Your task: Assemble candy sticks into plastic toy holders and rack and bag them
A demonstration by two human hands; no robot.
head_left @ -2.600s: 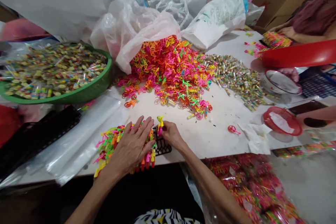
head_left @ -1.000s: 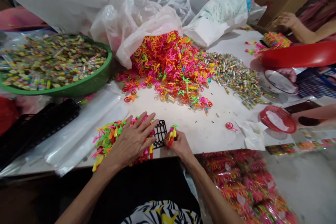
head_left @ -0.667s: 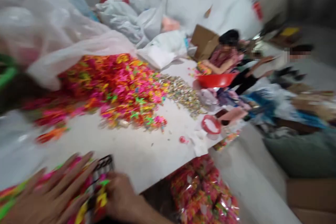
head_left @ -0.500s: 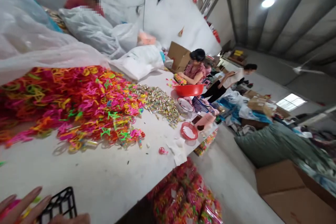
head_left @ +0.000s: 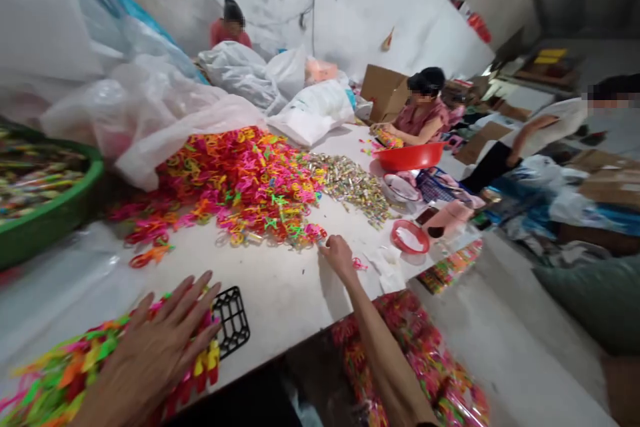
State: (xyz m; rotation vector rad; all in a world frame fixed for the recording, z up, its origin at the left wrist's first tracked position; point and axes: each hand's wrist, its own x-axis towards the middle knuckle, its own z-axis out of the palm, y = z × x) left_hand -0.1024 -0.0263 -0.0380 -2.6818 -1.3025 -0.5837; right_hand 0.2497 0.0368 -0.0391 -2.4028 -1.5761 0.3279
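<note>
My left hand [head_left: 167, 330] lies with fingers spread on a row of small colourful plastic pieces [head_left: 95, 353], in pink, green, orange and yellow. The bare end of a black lattice rack [head_left: 233, 321] sticks out past its fingertips. My right hand [head_left: 339, 255] reaches forward over the table, fingers curled together at the near right edge of a big heap of bright plastic pieces [head_left: 240, 180]. What its fingertips grip, if anything, is too small to make out. A pink piece [head_left: 358, 263] lies just right of that hand.
Small shiny tubes [head_left: 350, 180] are heaped behind my right hand. A green tub [head_left: 55, 220] stands at the left. A red bowl [head_left: 410, 238] and a pink bottle [head_left: 453, 217] stand on the right. Packed bags [head_left: 410, 360] lie below the table edge. Co-workers sit beyond.
The view has swung left and down, bringing the green tub and more of my left hand into sight. My right arm now stretches out to the heap's edge, where no hand was before.
</note>
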